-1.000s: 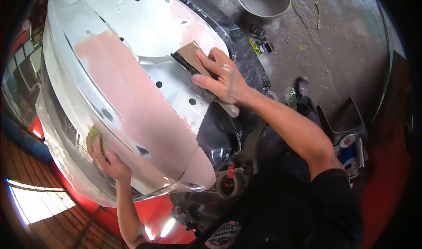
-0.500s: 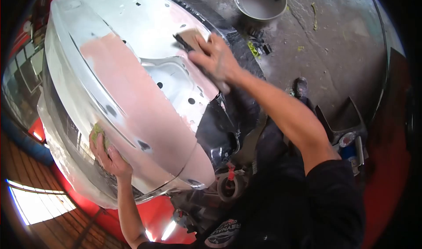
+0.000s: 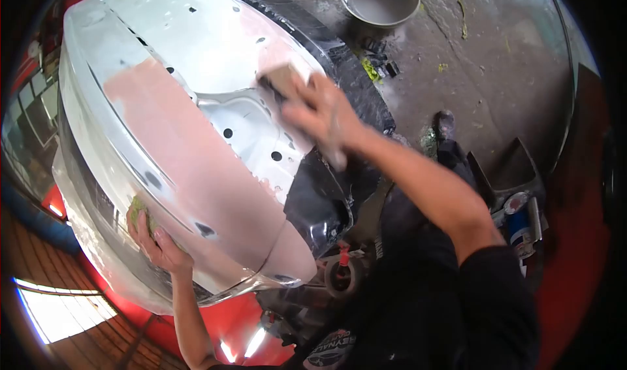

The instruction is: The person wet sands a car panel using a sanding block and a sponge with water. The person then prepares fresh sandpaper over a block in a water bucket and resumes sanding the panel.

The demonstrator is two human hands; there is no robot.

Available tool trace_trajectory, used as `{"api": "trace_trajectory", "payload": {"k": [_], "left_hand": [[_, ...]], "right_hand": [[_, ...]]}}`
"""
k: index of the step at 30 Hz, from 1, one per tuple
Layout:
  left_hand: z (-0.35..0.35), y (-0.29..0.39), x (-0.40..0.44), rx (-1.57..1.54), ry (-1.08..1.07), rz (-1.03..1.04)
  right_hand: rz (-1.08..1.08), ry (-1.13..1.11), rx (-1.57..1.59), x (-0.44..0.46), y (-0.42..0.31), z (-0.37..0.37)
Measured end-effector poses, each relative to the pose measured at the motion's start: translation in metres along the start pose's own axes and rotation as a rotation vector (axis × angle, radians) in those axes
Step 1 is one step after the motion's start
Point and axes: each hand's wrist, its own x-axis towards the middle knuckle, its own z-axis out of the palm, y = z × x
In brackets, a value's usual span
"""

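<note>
My right hand (image 3: 323,112) is wrapped round a long brown sanding block (image 3: 282,81), somewhat blurred, over the right edge of a white and pink car body panel (image 3: 189,148). The block's far end shows below the hand. At the lower left, my left hand (image 3: 160,244) rests against the side of the car body, fingers closed on a yellow-green pad (image 3: 136,212). Round dark holes show in the white recess (image 3: 245,118) between the hands.
On the floor at the top stands a round bucket (image 3: 380,1) of greyish liquid with a dark piece in it. Black plastic sheeting (image 3: 366,89) borders the panel. A blue can (image 3: 519,229) sits at the right, beside a dark stand (image 3: 506,186).
The right hand and block first moved up and left along the panel edge, then slightly back down. The left hand stays on the pad in about the same place. The whole view has shifted a little.
</note>
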Motion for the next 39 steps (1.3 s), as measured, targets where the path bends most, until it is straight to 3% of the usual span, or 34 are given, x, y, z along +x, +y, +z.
{"api": "trace_trajectory", "payload": {"k": [1, 2, 5, 6, 7, 12, 17, 19, 21, 22, 27, 32, 36, 39], "left_hand": [[-0.002, -0.001, -0.003, 0.004, -0.009, -0.001], [-0.004, -0.001, -0.004, 0.009, 0.001, -0.002], [-0.002, 0.005, 0.000, 0.014, 0.024, 0.019], [0.001, 0.006, 0.001, -0.010, 0.036, 0.010], [0.000, 0.006, 0.001, -0.029, 0.035, -0.002], [-0.002, 0.005, 0.001, 0.038, 0.031, 0.050], [0.000, 0.005, 0.001, -0.027, 0.028, 0.004], [0.004, 0.003, 0.004, -0.053, 0.028, 0.015], [-0.006, 0.005, -0.003, -0.019, -0.003, 0.021], [-0.004, 0.005, -0.003, 0.022, 0.005, 0.033], [-0.003, 0.005, -0.001, -0.021, 0.024, 0.014], [0.000, 0.006, 0.001, 0.020, 0.041, 0.019], [-0.002, 0.002, -0.003, 0.017, 0.019, -0.022], [0.000, 0.002, 0.000, -0.033, 0.023, -0.013]], "right_hand": [[0.084, 0.032, -0.014, 0.027, 0.005, -0.001], [0.013, 0.094, 0.005, 0.045, 0.013, -0.002], [0.134, 0.088, 0.117, 0.012, -0.005, 0.000], [-0.026, 0.028, -0.063, -0.009, -0.004, 0.007], [-0.105, 0.025, 0.062, -0.030, -0.013, 0.006], [0.043, 0.000, 0.034, 0.059, 0.010, -0.007], [-0.098, -0.027, 0.091, -0.034, -0.010, 0.005], [-0.142, -0.026, 0.048, -0.017, -0.003, 0.002], [0.014, -0.027, 0.026, 0.029, -0.003, -0.003], [-0.027, -0.011, -0.030, 0.050, 0.003, -0.003], [-0.137, 0.013, 0.095, -0.026, -0.017, 0.010], [-0.135, 0.007, -0.092, 0.060, -0.001, 0.002], [-0.174, -0.007, 0.071, -0.025, -0.012, 0.007], [-0.075, -0.050, -0.074, 0.006, 0.002, 0.003]]}}
